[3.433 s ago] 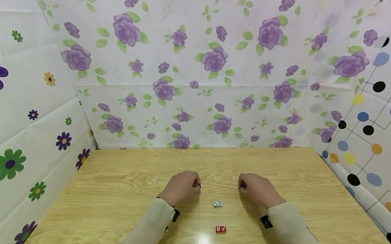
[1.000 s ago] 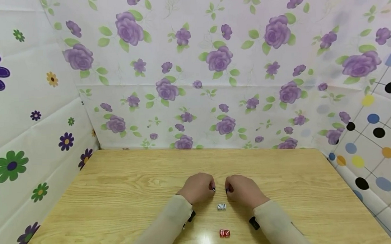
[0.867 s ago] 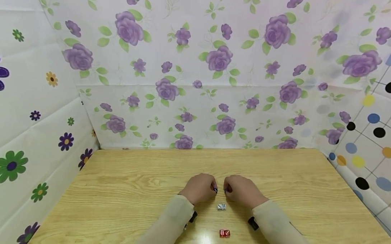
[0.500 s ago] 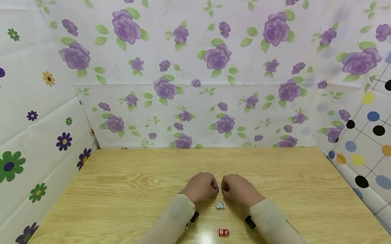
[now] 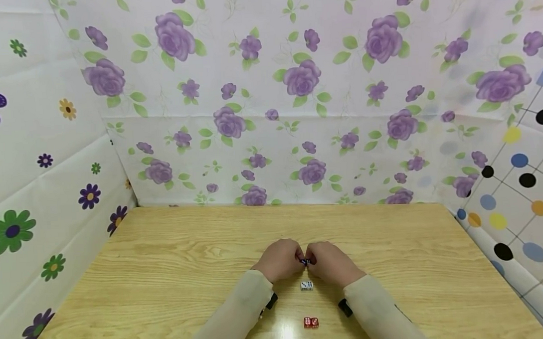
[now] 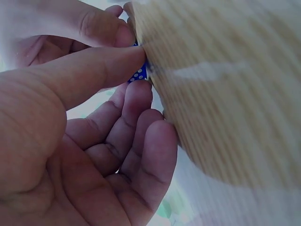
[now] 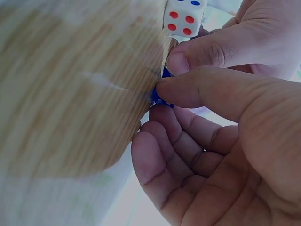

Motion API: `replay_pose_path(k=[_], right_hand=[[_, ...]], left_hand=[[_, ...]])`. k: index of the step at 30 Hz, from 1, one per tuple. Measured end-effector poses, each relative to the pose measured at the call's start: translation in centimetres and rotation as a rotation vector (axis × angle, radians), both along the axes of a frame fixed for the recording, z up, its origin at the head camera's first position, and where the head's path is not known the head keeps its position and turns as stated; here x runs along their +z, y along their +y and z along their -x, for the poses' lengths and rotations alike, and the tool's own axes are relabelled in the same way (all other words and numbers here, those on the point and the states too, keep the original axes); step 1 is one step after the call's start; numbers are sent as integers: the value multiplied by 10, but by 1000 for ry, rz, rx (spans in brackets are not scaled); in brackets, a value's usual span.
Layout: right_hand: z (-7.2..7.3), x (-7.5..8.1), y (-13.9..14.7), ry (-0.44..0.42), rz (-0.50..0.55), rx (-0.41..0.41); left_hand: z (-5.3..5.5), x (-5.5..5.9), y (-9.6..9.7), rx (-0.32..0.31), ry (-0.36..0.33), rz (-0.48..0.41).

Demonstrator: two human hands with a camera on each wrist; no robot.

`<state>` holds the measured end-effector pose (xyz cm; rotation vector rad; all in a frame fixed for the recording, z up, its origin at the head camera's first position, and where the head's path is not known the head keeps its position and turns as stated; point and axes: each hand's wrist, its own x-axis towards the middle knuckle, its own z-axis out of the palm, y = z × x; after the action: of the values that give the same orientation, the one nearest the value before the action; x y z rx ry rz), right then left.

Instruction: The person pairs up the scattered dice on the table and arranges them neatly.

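My left hand (image 5: pixel 281 260) and right hand (image 5: pixel 332 262) meet at the middle of the wooden table, fingertips almost touching. Between the left thumb and fingers a blue die with white dots (image 6: pixel 139 74) is pinched, low against the tabletop. The right hand pinches another blue die (image 7: pixel 162 100), mostly covered by the thumb and index finger. In the head view the two blue dice sit side by side; whether they touch is hard to tell. Just nearer to me lies a pair of white dice (image 5: pixel 306 286), one showing red and blue dots in the right wrist view.
Two red dice (image 5: pixel 311 323) lie together closer to the body, below the white pair. The wooden table (image 5: pixel 190 272) is bounded by a floral cloth (image 5: pixel 268 90) at the back and patterned cloths at both sides. Dark straps sit around both wrists.
Both hands have moved inward from well apart, each carrying its blue die, until the dice come side by side beyond the white pair. The white and red dice have stayed in place.
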<state>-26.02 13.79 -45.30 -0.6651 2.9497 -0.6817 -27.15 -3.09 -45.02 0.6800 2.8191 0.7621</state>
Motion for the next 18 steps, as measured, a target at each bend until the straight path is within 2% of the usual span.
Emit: replay_pose_path(k=[7, 14, 18], right_hand=[[-4, -1, 0, -28, 14, -33], [-4, 1, 5, -44, 17, -21], [-5, 1, 16, -54, -11, -60]], left_hand=[[-2, -1, -1, -13, -8, -15], [-1, 0, -4, -2, -21, -29], [-3, 1, -12, 13, -32, -35]])
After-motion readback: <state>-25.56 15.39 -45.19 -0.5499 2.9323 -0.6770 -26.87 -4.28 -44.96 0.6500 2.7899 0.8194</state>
